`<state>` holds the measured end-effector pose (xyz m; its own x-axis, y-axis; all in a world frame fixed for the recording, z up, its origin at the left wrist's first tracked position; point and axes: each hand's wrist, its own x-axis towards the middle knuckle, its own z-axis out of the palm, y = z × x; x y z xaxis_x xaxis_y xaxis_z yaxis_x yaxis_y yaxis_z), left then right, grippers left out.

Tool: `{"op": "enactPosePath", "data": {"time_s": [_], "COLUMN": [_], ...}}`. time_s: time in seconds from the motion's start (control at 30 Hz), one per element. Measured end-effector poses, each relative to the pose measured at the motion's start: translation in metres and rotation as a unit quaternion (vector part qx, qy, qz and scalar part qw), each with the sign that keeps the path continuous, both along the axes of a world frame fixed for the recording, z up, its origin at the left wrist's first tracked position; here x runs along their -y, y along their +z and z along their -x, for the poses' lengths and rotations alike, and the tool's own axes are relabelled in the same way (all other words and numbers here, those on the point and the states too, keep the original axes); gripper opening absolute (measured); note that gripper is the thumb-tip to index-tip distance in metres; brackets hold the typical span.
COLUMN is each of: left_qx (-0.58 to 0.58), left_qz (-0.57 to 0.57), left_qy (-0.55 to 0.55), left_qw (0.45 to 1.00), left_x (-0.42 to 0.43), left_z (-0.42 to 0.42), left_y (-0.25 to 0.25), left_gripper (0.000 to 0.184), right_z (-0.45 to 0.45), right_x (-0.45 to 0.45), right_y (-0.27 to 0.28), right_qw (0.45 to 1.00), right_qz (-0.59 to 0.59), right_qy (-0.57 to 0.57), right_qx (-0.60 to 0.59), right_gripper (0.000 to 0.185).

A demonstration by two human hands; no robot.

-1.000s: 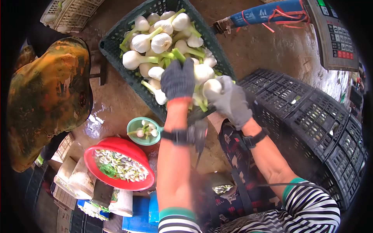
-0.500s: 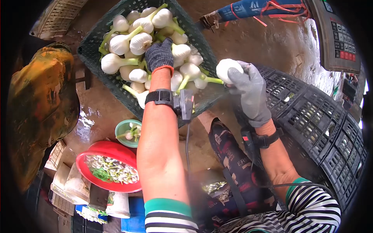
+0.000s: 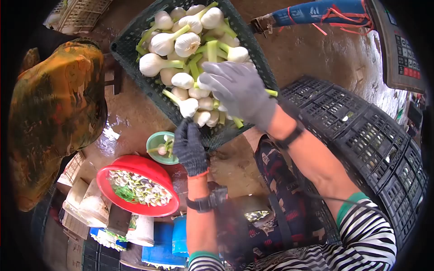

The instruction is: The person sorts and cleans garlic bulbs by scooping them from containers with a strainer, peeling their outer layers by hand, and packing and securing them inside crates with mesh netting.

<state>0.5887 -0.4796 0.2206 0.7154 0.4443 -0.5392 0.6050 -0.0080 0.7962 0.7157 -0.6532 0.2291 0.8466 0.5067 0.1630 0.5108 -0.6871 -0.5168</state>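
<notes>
A: Where do we have the right hand (image 3: 242, 92)?
B: Gloved in grey, reaching over the green crate (image 3: 129, 56), fingers bent down among the garlic bulbs (image 3: 163, 44); whether they clamp one, we cannot tell
A: And the left hand (image 3: 191, 149)?
B: Gloved dark, fingers drawn close together at the crate's near edge, just short of the nearest bulbs; we cannot see whether anything sits in them
A: Room to move?
B: Tight left of the left fingers: we note a small green basket (image 3: 156, 135) just beside, then a red basin (image 3: 135, 160); past the rim, right of the right fingers, we log black crates (image 3: 357, 124); ahead of those fingers and rightward, wet floor (image 3: 316, 52) spreads
A: Main heap?
B: Ahead and left of the right fingers, within the crate walls
</notes>
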Motion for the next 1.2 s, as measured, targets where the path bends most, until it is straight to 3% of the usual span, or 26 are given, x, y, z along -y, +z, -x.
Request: {"op": "enactPosePath", "data": {"time_s": [0.1,0.13,0.23,0.33,0.37,0.43,0.5,0.53,0.63,0.73,0.8,0.83,0.87,0.97,1.03,1.07,1.1,1.17,1.2], "left_qx": [-0.039,-0.026,-0.031,-0.081,-0.084,-0.036,0.037,0.049,-0.128,-0.257,-0.266,-0.265,-0.225,-0.082,-0.051,-0.039,-0.056,-0.091,-0.055], "left_qz": [0.057,0.016,0.012,0.073,0.080,0.023,-0.060,-0.133,-0.154,-0.108,-0.122,-0.136,-0.161,-0.248,-0.229,-0.219,-0.232,-0.247,-0.259], "left_qy": [0.001,-0.045,-0.052,-0.021,-0.026,-0.095,-0.172,-0.226,-0.313,-0.378,-0.366,-0.359,-0.362,-0.473,-0.535,-0.564,-0.555,-0.538,-0.518], "left_qw": [0.998,0.999,0.998,0.994,0.993,0.995,0.983,0.964,0.929,0.883,0.883,0.885,0.890,0.842,0.812,0.795,0.797,0.801,0.813], "left_x": [0.009,0.010,0.021,0.033,0.037,0.046,0.059,0.064,0.081,0.088,0.091,0.089,0.083,0.050,0.036,0.031,0.031,0.039,0.041], "left_z": [0.027,0.042,0.067,0.075,0.077,0.075,0.062,0.044,0.000,-0.025,-0.016,-0.019,-0.014,-0.002,-0.014,-0.019,-0.021,-0.017,-0.009], "left_y": [0.011,0.004,0.006,0.015,0.017,0.015,0.017,0.024,0.034,0.009,-0.006,-0.012,-0.013,-0.024,-0.020,-0.019,-0.019,-0.025,-0.033], "left_gripper": [0.025,0.025,0.024,0.022,0.022,0.024,0.025,0.038,0.054,0.063,0.057,0.055,0.035,0.044,0.039,0.037,0.037,0.036,0.035], "right_z": [-0.006,-0.006,0.006,0.033,0.049,0.063,0.063,0.061,0.048,0.038,0.033,0.029,0.026,0.008,0.019,0.022,0.050,0.028,0.033], "right_x": [-0.013,-0.014,0.003,0.049,0.060,0.073,0.078,0.080,0.077,0.074,0.066,0.061,0.058,0.015,-0.017,-0.023,-0.018,-0.023,-0.010], "right_y": [-0.027,-0.029,-0.005,0.022,0.026,0.026,0.013,0.008,0.008,0.012,0.020,0.026,0.030,0.058,0.050,0.037,-0.009,0.012,0.006], "right_qw": [0.992,0.986,0.999,0.993,0.973,0.927,0.924,0.922,0.920,0.910,0.905,0.905,0.894,0.802,0.834,0.826,0.875,0.843,0.878], "right_qz": [0.126,0.162,0.025,0.045,0.144,0.366,0.378,0.383,0.386,0.400,0.401,0.396,0.409,0.495,0.454,0.437,0.347,0.399,0.332], "right_qy": [-0.028,-0.044,-0.042,-0.110,-0.153,-0.018,0.007,0.020,0.046,0.059,0.069,0.077,0.100,0.147,0.048,0.122,0.012,0.146,0.157], "right_qx": [-0.007,-0.002,-0.016,-0.017,-0.093,-0.076,-0.062,-0.055,-0.048,-0.089,-0.127,-0.136,-0.154,-0.301,-0.311,-0.335,-0.337,-0.331,-0.308], "right_gripper": [0.041,0.042,0.042,0.041,0.040,0.037,0.034,0.033,0.019,0.014,0.013,0.013,0.021,0.014,0.017,0.017,0.018,0.024,0.026]}}
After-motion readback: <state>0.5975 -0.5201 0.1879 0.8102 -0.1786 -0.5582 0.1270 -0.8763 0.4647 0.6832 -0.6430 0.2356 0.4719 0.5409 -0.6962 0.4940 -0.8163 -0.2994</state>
